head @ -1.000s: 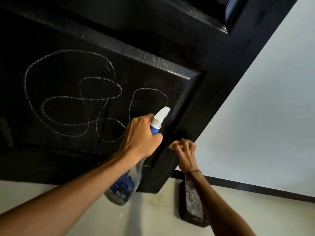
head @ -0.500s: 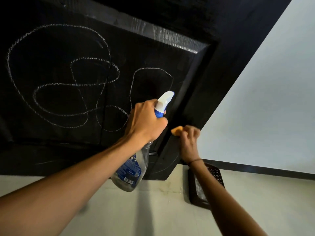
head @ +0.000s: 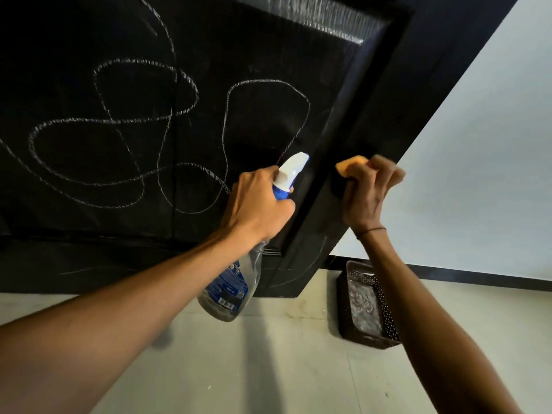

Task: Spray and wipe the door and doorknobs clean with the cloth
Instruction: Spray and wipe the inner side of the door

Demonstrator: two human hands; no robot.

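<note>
Pale wall (head: 466,162) rises on the right and a light floor (head: 268,369) spreads below, with a dark skirting strip running along where they meet. Against them stands the black door (head: 382,121), by far the biggest thing here, its recessed panel covered in looping white chalk scribbles (head: 143,121); a faint chalk curve also shows low on the door's frame near its bottom corner.

On the floor just right of the door's lower corner sits a dark perforated basket (head: 346,309) with something pale and crinkled lying inside.

Both bare arms reach up towards the door. The left hand (head: 260,204) is wrapped round the neck of a clear spray bottle (head: 233,285) with a blue label, its white nozzle pointing at the panel close to the moulded edge; the bottle's body hangs below the wrist. The right hand (head: 367,192), a thin band at its wrist, has its fingers curled round an orange cloth (head: 351,167), bunched up and pressed on the door's outer frame just beside the nozzle. That hand looks slightly blurred.
</note>
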